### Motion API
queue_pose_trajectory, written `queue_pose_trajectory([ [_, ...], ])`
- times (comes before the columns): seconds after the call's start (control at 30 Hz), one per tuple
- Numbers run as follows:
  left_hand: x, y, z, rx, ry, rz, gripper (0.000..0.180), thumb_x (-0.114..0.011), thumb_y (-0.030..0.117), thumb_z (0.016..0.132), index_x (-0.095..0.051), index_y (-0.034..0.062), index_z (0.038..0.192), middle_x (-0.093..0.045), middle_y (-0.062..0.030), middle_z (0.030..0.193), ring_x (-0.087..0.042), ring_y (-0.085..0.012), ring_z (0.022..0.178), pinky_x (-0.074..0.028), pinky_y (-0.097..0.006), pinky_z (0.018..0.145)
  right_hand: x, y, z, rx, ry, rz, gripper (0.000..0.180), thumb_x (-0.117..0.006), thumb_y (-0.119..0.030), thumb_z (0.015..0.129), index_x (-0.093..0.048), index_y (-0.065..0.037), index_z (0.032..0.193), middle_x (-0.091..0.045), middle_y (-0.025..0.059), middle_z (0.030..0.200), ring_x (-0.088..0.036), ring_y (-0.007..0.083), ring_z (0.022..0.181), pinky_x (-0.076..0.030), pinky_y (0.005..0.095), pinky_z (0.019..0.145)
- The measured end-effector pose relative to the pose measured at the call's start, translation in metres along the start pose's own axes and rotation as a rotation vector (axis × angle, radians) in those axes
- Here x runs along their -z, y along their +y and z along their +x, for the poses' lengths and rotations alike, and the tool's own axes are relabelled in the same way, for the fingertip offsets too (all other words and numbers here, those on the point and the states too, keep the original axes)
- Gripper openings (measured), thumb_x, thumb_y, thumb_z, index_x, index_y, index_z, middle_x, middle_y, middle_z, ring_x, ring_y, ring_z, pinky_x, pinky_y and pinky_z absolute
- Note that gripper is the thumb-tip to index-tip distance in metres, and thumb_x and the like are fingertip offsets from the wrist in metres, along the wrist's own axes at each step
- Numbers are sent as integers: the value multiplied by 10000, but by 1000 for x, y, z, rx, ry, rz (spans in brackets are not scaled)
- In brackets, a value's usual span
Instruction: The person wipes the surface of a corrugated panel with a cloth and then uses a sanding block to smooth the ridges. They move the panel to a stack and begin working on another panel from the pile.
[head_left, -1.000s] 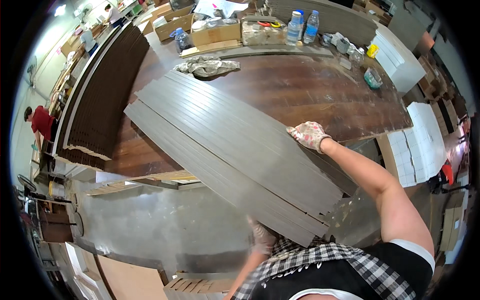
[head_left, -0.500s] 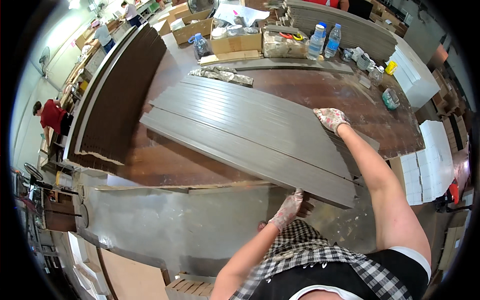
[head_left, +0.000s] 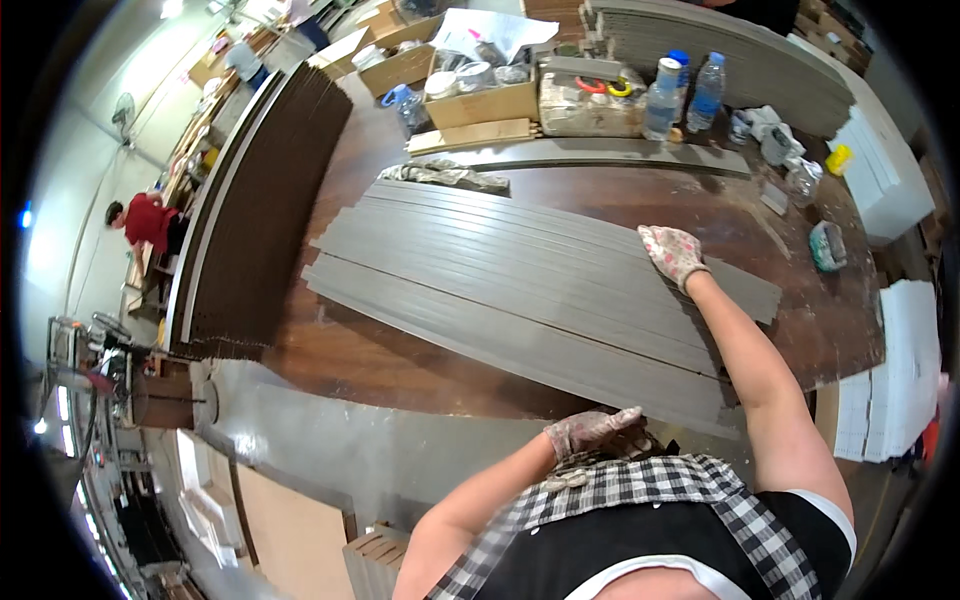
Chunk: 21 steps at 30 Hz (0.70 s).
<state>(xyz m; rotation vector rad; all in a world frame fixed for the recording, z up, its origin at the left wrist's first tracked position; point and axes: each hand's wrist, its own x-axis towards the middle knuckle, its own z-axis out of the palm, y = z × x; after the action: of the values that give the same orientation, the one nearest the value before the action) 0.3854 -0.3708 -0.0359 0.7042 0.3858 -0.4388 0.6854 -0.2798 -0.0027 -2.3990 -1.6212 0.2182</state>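
Note:
Several long grey slatted boards lie side by side, slanting across a brown worktable. My right hand, in a white glove with pink dots, is closed at their far edge toward the right end, its fingertips partly hidden. Just off the near edge, close to my apron, my left hand wears a matching glove. Its index finger and thumb stretch to the right and nothing shows in its grasp; the lower fingers are in shadow. A crumpled patterned cloth lies at the boards' far left end.
A tall stack of dark-sided boards stands on the left of the table. Along the back are a cardboard box of supplies, water bottles and another grey board stack. A small tub sits at the right.
My left hand has let go of the near board edge and drawn back toward my body. The near board now lies lower and flatter. My right hand stays at the far edge.

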Motion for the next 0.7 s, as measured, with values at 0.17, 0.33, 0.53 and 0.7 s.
queue_pose_trajectory([
  [0.17, -15, 36, 6, 196, 78, 712, 859, -305, 742, 889, -529, 37, 1326, -489, -173, 1392, -447, -299, 1291, -336, -387, 1078, 0, 6, -1, 37, 84, 21, 412, -381, -376, 977, -666, -85, 916, -681, 135, 926, -643, 323, 910, -506, 428, 807],
  [0.33, -12, 40, 23, 94, -92, 934, 742, -312, 663, 935, -561, 63, 1294, -515, -188, 1358, -480, -346, 1253, -368, -401, 1066, 10, -4, 3, 9, 60, 63, 395, -399, -360, 978, -662, -75, 904, -680, 129, 913, -641, 326, 875, -501, 423, 780],
  [0.53, 3, 215, -119, 224, 121, 1135, 486, -493, 428, 950, -567, 98, 1299, -544, -123, 1341, -507, -266, 1236, -397, -370, 1040, 10, 6, 1, -37, 183, 22, 306, -497, -314, 939, -641, -72, 820, -656, 141, 834, -627, 342, 813, -494, 440, 721],
  [0.7, 204, 307, -160, -747, 1327, 1518, 509, -703, 326, 808, -557, 28, 1194, -628, -157, 1082, -603, -313, 980, -512, -373, 849, 9, 10, 3, -63, 176, -89, 303, -512, -276, 927, -610, -66, 732, -640, 149, 768, -626, 345, 753, -496, 441, 666],
])
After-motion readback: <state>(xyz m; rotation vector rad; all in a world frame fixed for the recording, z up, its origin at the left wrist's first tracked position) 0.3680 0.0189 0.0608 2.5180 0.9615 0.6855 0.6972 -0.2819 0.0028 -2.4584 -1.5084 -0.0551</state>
